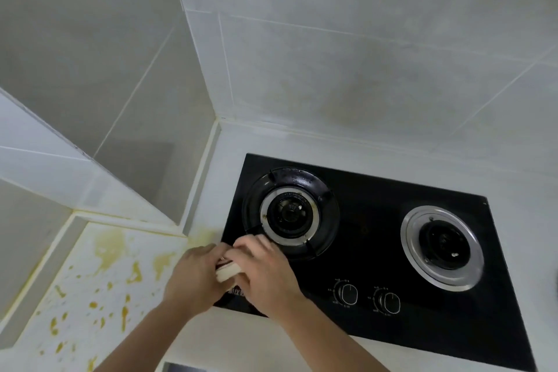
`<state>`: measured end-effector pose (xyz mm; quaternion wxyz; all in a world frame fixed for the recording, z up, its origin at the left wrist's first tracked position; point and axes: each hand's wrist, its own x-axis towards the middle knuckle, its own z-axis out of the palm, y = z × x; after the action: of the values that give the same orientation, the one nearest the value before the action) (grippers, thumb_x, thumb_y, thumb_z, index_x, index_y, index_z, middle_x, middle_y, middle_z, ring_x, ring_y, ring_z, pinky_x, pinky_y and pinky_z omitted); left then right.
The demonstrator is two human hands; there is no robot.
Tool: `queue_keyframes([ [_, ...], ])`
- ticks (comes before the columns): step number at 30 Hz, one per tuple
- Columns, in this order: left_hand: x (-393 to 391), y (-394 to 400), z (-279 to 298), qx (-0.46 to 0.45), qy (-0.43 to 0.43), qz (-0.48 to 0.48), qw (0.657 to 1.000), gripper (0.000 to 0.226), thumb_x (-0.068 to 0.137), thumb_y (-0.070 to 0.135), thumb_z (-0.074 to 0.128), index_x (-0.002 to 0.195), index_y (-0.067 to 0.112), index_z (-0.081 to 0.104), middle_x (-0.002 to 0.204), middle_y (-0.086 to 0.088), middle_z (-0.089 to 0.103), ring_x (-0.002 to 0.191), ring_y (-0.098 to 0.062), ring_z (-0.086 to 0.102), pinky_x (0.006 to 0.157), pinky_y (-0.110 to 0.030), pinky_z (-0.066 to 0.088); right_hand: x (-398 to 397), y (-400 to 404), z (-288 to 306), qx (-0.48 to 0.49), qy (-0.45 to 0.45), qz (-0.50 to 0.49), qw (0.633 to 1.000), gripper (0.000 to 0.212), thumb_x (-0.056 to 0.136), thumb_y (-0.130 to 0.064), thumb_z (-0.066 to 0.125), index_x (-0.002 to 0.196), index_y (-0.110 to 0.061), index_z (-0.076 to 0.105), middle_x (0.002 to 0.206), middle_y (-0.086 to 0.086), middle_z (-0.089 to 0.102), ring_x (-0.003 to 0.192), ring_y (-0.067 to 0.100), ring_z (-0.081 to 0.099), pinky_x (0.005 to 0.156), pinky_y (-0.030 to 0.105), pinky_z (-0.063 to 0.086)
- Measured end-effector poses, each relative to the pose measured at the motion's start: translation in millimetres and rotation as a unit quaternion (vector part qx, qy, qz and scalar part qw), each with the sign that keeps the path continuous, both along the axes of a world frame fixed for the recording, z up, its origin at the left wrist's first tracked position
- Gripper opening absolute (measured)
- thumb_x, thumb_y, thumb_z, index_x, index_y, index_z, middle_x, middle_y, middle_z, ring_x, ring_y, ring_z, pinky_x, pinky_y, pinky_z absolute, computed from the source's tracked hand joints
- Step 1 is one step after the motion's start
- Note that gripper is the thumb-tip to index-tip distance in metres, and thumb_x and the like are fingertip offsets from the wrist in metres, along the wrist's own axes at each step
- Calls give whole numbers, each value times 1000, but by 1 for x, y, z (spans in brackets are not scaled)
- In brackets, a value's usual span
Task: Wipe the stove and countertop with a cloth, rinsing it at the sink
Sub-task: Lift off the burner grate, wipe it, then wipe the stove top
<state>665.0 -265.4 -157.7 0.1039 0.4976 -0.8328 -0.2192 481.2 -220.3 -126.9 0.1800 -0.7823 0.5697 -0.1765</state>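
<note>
A black glass stove (pixel 371 229) with two burners is set into the white countertop (pixel 96 290). Over the stove's front left corner my left hand (pixel 193 278) and my right hand (pixel 265 272) are pressed together around a small folded pale cloth (pixel 227 272). Fingers of both hands curl round it, and only a strip of the cloth shows between them. The countertop to the left of the stove is spattered with yellow-orange stains.
The left burner (pixel 291 213) carries a black pan support; the right burner (pixel 442 246) has a bare silver ring. Two knobs (pixel 368 297) sit at the stove's front. Tiled walls (pixel 362 54) close the back and left, with a boxed corner (pixel 90 178) jutting out.
</note>
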Motion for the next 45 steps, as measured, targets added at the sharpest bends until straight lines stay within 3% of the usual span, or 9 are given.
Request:
queue_keyframes([
  [6,-22,-5,57,134,185,99,969,32,75,33,90,98,32,67,76,9,68,66,-10,63,58,-23,48,-30,-9,38,200,-291,-226,908,101,67,-68,80,153,-36,38,142,-22,48,130,-3,44,101,16,40],
  [12,-48,-13,76,389,190,73,898,64,80,54,84,136,47,53,118,20,70,107,2,67,92,-24,53,-59,-15,48,308,-439,-279,796,44,78,-36,88,118,-28,70,104,-11,75,101,8,71,84,27,60],
  [17,-79,-5,93,459,206,69,861,39,95,58,59,132,55,45,119,32,64,112,12,58,80,-9,49,-76,-27,58,317,-449,-222,805,18,87,-34,80,103,-25,79,98,-1,79,95,16,76,90,42,62],
  [22,-84,0,80,473,357,145,792,52,94,43,68,142,33,52,128,4,72,119,-17,68,101,-39,52,-84,-42,63,331,-444,-215,805,46,81,-41,85,123,-27,74,111,-6,76,105,13,73,89,40,63],
  [26,-78,3,71,542,335,212,741,55,92,54,67,133,17,64,113,-11,76,104,-29,74,90,-43,56,-101,-32,52,321,-481,-269,770,23,96,-40,70,113,-24,73,107,-1,76,93,16,76,82,37,64],
  [29,-65,3,58,554,310,334,697,74,79,63,76,130,11,64,106,-11,77,95,-28,75,83,-40,57,-129,-15,22,214,-256,-338,880,25,99,-47,60,114,-31,70,102,-15,72,89,6,70,74,25,56],
  [36,-96,10,43,189,-4,234,954,68,92,49,64,148,38,27,130,-5,49,97,-33,64,86,-41,51,-132,15,-33,160,-5,-259,953,24,96,-50,63,109,-33,73,99,-14,64,91,8,63,68,25,50],
  [40,-145,19,36,139,-143,141,970,55,96,51,54,146,38,35,131,-5,42,90,-32,65,70,-37,51,-127,14,-34,153,36,-255,954,15,96,-43,63,88,-33,70,87,-14,54,86,10,59,57,22,35],
  [45,-182,26,23,226,-105,163,955,45,98,56,49,134,29,52,123,-7,50,98,-31,64,81,-40,55,-133,17,-42,145,31,-299,943,21,94,-39,65,74,-31,67,77,-13,53,72,7,52,51,22,32],
])
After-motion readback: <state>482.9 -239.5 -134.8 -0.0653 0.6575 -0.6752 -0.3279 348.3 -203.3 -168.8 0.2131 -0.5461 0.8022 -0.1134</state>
